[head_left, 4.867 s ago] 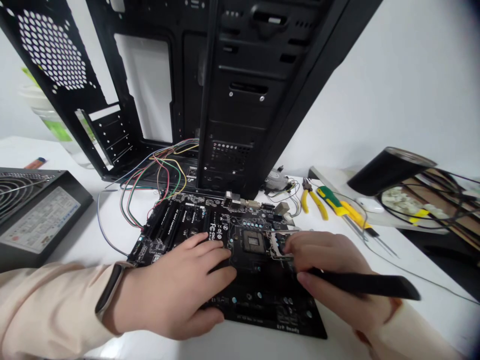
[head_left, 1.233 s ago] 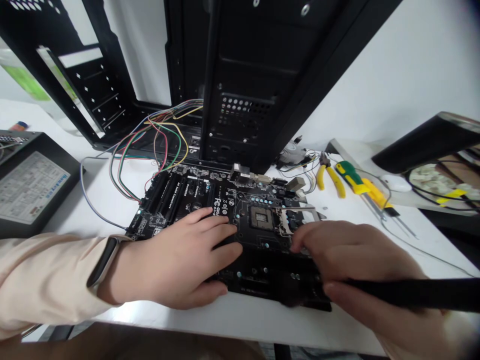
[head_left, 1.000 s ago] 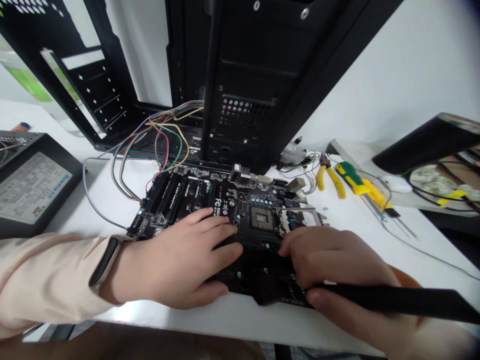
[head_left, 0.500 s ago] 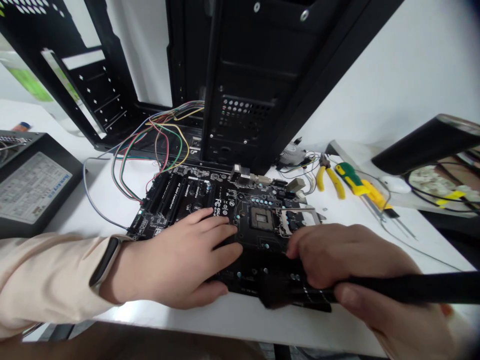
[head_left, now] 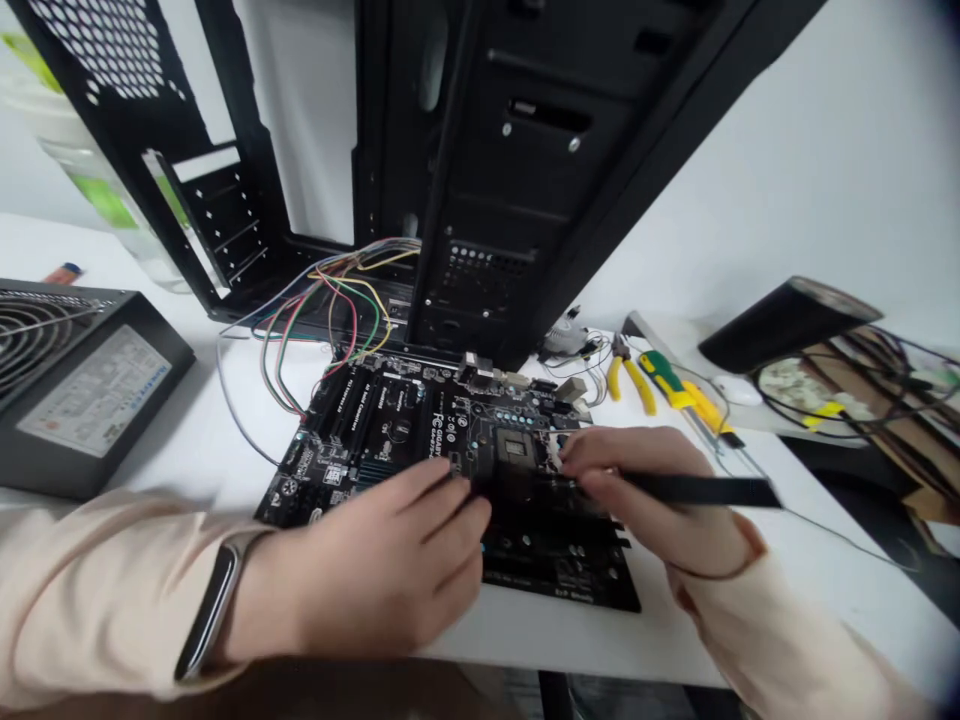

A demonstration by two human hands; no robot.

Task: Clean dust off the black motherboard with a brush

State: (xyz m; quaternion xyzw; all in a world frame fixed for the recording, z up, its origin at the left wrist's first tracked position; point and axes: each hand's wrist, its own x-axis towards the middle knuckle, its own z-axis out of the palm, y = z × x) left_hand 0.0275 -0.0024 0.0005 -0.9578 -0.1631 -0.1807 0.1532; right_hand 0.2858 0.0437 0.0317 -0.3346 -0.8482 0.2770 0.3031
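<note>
A black motherboard (head_left: 547, 575) lies flat on the white table, its CPU socket (head_left: 515, 447) facing up beside a metal lever frame. My right hand (head_left: 652, 485) is closed around a black brush (head_left: 709, 490), whose handle sticks out to the right. The brush reaches left over the board, just below the socket, and its head is dark and blurred. My left hand (head_left: 397, 560) is over the near left part of the board. Its fingers are curled together around the brush's head end, and the fingertips are partly hidden. A dark band is on the left wrist.
Behind the board stands an open black computer case (head_left: 480, 200), with coloured wires (head_left: 352, 290) running to the board. A power supply (head_left: 90, 390) sits at the left. Yellow pliers (head_left: 631, 380), a green-and-yellow screwdriver (head_left: 664, 378) and a cutter (head_left: 709, 410) lie at the right.
My left hand has gone from lying flat on the board to curled fingers at the brush's head. My right hand has moved up and left with the brush, and the view has shifted.
</note>
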